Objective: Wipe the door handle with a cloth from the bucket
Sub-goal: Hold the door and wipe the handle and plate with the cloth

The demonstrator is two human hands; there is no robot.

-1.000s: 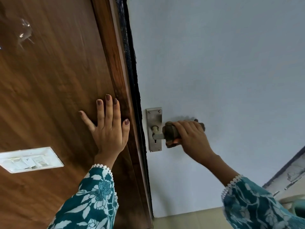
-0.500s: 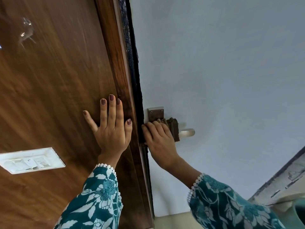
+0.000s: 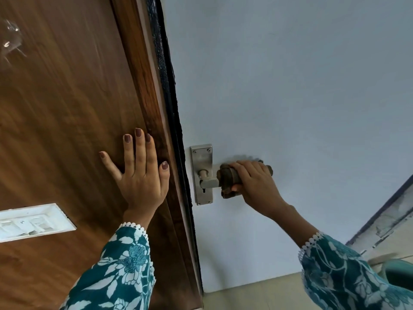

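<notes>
A steel lever door handle sticks out from a steel backplate on the pale grey door. My right hand is wrapped around the outer part of the lever with a dark brown cloth bunched between palm and metal. Only the lever's inner stub by the plate shows. My left hand lies flat, fingers spread, on the brown wooden panel left of the door edge. No bucket is in view.
A white switch plate is set in the wood panel at lower left. A black strip runs along the door edge. Beige floor shows below, and a teal object sits at the far right.
My right hand slid the cloth from the lever's outer end in to the backplate, then back out along the lever. My left hand stayed flat on the wood.
</notes>
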